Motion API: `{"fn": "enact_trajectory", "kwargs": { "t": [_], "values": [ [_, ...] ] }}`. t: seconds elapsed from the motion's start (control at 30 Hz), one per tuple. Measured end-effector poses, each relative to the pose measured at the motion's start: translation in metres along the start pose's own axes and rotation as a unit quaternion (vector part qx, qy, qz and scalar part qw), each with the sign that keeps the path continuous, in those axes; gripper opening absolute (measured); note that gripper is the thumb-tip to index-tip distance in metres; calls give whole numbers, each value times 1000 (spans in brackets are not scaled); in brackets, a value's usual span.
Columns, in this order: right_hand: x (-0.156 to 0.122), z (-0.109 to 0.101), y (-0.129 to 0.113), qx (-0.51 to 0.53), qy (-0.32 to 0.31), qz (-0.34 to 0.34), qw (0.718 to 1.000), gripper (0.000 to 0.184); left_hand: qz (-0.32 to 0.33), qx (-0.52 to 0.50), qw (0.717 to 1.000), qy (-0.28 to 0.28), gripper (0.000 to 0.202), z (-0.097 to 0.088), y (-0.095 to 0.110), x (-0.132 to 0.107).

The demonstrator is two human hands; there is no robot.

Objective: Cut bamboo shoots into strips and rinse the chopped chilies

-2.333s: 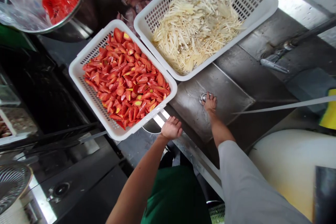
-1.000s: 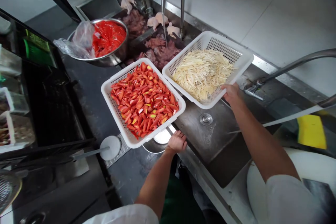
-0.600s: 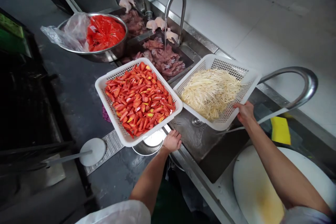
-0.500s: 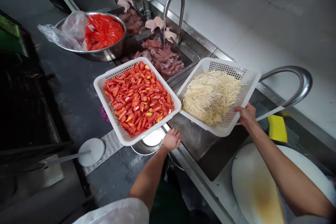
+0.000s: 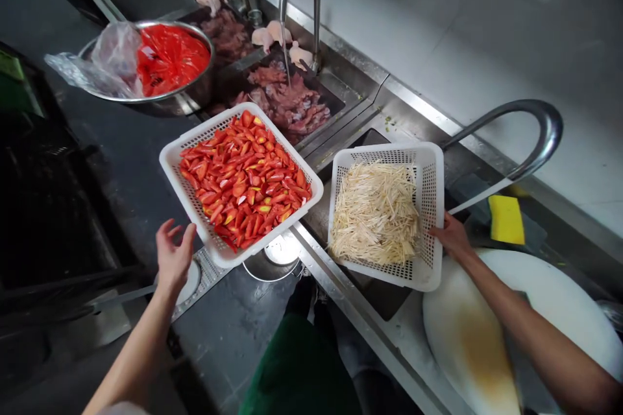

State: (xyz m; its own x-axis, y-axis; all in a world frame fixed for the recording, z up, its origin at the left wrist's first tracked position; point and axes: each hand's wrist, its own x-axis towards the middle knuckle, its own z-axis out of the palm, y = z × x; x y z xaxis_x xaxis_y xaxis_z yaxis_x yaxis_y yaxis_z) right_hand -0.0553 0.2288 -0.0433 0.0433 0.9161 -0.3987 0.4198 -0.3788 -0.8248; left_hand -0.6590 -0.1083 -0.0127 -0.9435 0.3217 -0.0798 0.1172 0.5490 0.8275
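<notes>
A white perforated plastic basket (image 5: 385,277) holds a heap of pale, thin vegetable strips (image 5: 377,211) over the sink. My right hand (image 5: 451,233) is closed on its right edge, the thumb over the rim. To its left is a second white basket (image 5: 224,258), full of cut red pieces (image 5: 248,181) that look like chillies, some showing yellow. My left hand (image 5: 174,248) is beside this basket's lower left edge with fingers spread and nothing in it. Whether a fingertip touches the rim I cannot tell.
A steel bowl (image 5: 195,97) with red and clear plastic bags stands at the upper left. Water runs from a tap (image 5: 316,13) onto meat (image 5: 296,100) in a sink. A second curved tap (image 5: 552,126), a yellow sponge (image 5: 506,219) and a round white board (image 5: 549,298) are at right.
My left hand has moved left from below the red pieces' basket to its left side, fingers now spread. The basket of pale strips has turned and come lower, still in my right hand.
</notes>
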Motion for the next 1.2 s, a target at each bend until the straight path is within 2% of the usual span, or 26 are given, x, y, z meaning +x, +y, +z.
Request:
{"fn": "enact_trajectory", "kwargs": {
  "t": [0.07, 0.13, 0.23, 0.4, 0.6, 0.73, 0.83, 0.9, 0.93, 1.0, 1.03, 1.1, 1.13, 1.2],
  "values": [
    [3, 1, 21, 10, 13, 24, 1000, 52, -98, -95, 987, -88, 74, 17, -3, 12],
    [4, 3, 44, 24, 24, 43, 999, 51, -124, -157, 974, -105, 79, 32, -4, 11],
    [4, 10, 73, 29, 33, 48, 998, 51, -108, -188, 973, -83, 75, 43, -7, 7],
    [21, 32, 98, -10, 30, 54, 998, 49, -80, -189, 975, -83, 71, 40, -21, 12],
    [45, 58, 119, -60, 94, 108, 988, 48, -51, -148, 985, -67, 73, 40, -30, 14],
    [45, 71, 139, -122, 143, 153, 970, 43, -57, -155, 984, -72, 73, 40, -27, 12],
    [39, 89, 145, -171, 181, 165, 955, 51, -61, -168, 982, -68, 70, 41, -25, 10],
    [31, 117, 138, -223, 180, 100, 953, 60, -62, -176, 981, -59, 69, 42, -26, 10],
    [25, 137, 133, -254, 156, 33, 954, 63, -62, -180, 980, -55, 68, 42, -26, 10],
    [10, 186, 121, -313, 46, -146, 937, 63, -63, -192, 978, -51, 68, 43, -26, 10],
    [2, 212, 116, -330, -32, -230, 915, 62, -63, -197, 977, -51, 69, 43, -26, 10],
    [-13, 255, 115, -370, -171, -344, 846, 61, -63, -198, 977, -50, 69, 42, -24, 10],
    [-19, 268, 118, -394, -222, -378, 808, 61, -64, -193, 978, -49, 68, 41, -23, 10],
    [-23, 277, 134, -449, -282, -403, 746, 59, -69, -173, 981, -49, 68, 38, -22, 10]
  ]
}}
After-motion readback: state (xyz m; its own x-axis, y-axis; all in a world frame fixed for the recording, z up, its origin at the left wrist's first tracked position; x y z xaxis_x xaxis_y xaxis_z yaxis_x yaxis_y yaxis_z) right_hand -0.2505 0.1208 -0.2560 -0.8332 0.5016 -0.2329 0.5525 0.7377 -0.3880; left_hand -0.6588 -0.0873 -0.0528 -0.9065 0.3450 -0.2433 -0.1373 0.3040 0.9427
